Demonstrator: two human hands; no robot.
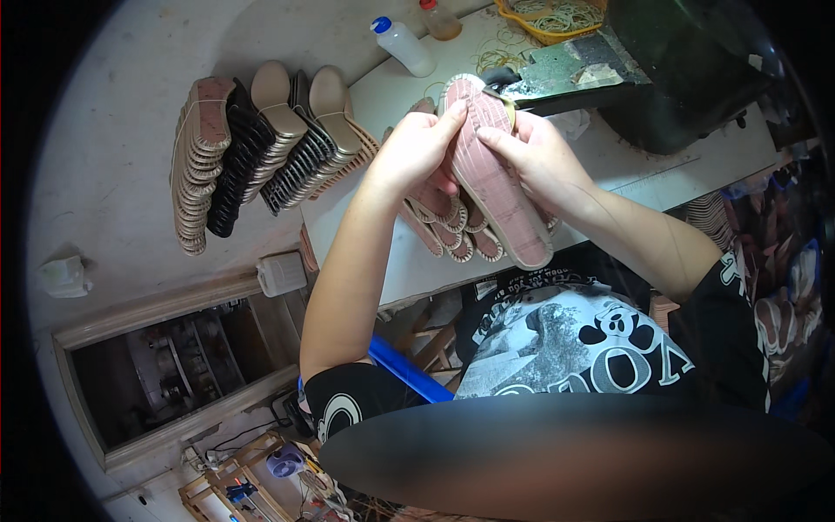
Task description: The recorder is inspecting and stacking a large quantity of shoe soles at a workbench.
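Both of my hands hold a shoe insole point(504, 191) in front of me. Its pink fabric underside faces up, its pale edging is gathered all round, and one end points toward me. My left hand point(417, 148) is closed on its left edge near the far end, thumb on top. On the opposite edge, my right hand point(548, 161) pinches it with the thumb pressed on the pink face. A short olive-yellow strip point(509, 110) shows beside the right fingers. Several similar insoles point(450, 228) lie overlapped on the table just beneath, partly hidden by my hands.
The white table point(357, 252) carries a green-plated machine point(570, 70) with a dark body, a yellow basket point(529, 30) of thread, a blue-capped bottle point(404, 48) and a red-capped bottle point(441, 21). Bundled insole stacks point(200, 174) stand at the left. More insoles point(777, 324) are at the right.
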